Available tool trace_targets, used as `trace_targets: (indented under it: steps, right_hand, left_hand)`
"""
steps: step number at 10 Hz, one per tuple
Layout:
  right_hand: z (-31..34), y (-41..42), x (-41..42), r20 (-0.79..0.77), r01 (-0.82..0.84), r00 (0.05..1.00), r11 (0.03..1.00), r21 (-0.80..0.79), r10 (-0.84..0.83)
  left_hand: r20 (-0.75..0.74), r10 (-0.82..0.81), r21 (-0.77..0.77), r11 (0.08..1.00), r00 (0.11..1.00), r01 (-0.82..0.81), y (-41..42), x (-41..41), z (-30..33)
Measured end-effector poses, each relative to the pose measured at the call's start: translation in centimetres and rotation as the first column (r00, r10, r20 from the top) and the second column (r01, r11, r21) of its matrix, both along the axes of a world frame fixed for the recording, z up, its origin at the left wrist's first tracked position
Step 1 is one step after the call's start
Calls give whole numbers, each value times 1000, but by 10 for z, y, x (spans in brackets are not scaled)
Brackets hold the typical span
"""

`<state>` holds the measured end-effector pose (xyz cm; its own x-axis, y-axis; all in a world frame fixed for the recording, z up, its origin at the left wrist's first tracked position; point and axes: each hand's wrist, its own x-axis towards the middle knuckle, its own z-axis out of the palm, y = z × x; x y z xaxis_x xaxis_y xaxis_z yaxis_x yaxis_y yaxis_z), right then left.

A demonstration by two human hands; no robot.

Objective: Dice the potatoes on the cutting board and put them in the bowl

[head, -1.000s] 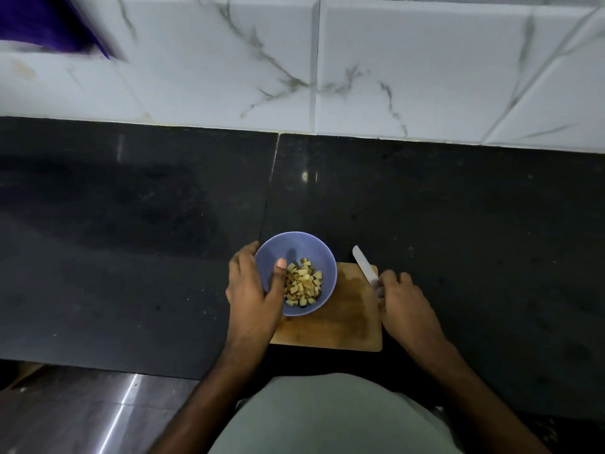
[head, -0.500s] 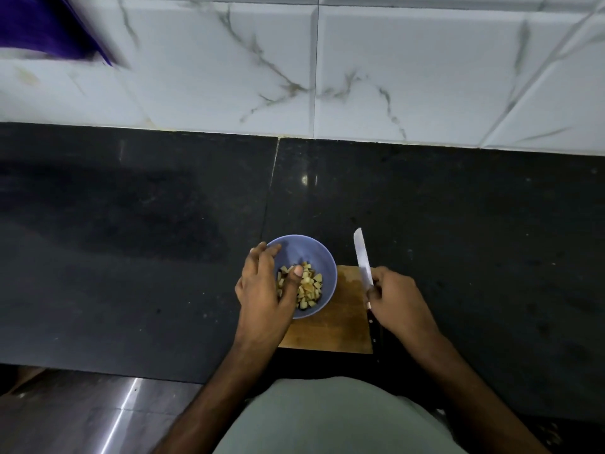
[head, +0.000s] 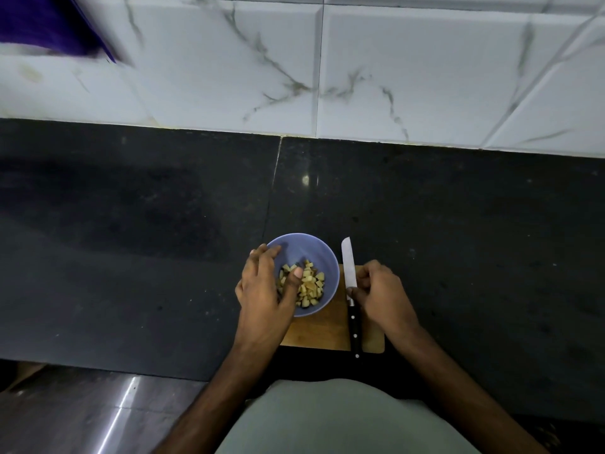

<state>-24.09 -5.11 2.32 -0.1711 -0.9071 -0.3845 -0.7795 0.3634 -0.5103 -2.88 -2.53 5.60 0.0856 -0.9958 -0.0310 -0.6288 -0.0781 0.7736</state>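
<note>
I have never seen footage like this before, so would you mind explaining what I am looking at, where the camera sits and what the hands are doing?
There is no machine here: a person wears one wide-angle camera on the head, looking forward and down at their own two bare hands. They stand at a dark counter with a marbled tile wall behind it. On the counter lies a wooden cutting board, and a blue bowl sits on it, holding diced potato. The left hand grips the bowl's near left rim, its thumb reaching inside over the pieces. The right hand pinches a knife where blade meets black handle; the knife lies along the board, tip pointing away. No uncut potato is visible on the board.
</note>
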Motion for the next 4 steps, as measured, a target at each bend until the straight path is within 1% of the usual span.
trace_targets:
  steps: [1, 2, 3, 4]
  right_hand:
    - [0, 0, -3, -5, -17, 1000, 1000, -7, 17]
    - [1, 1, -5, -10, -19, 1000, 999, -39, 19]
    - [3, 3, -6, -20, -42, 999, 997, -67, 41]
    - [9, 0, -6, -4, -33, 999, 987, -160, 32]
  left_hand:
    - [-19, -13, -11, 1000, 1000, 13, 1, -1, 1]
    - [9, -11, -13, 1000, 1000, 12, 0, 1, 0]
    - [0, 1, -28, 1000, 1000, -1, 1, 3, 3]
    - [3, 18, -48, 999, 1000, -18, 0, 1, 3]
